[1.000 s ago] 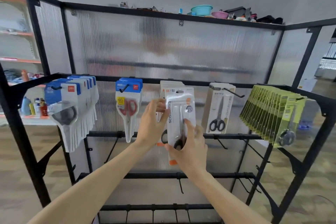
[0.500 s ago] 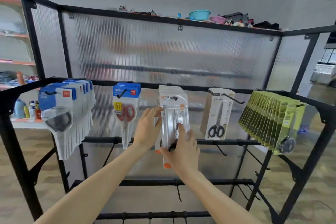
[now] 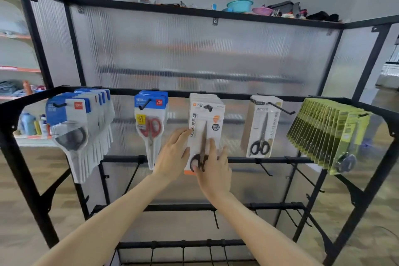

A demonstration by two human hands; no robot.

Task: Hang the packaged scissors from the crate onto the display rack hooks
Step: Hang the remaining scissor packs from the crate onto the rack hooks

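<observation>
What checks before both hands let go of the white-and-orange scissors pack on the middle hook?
1. White-and-orange scissors pack threaded on the black hook: ok, hook tip shows through its hole.
2. Pack hangs straight: ok.
3. Left hand off the pack: not ok, fingertips touch its left edge.
4. Right hand off the pack: not ok, fingers rest on its lower front.
5. Pushed fully back: cannot tell.
</observation>
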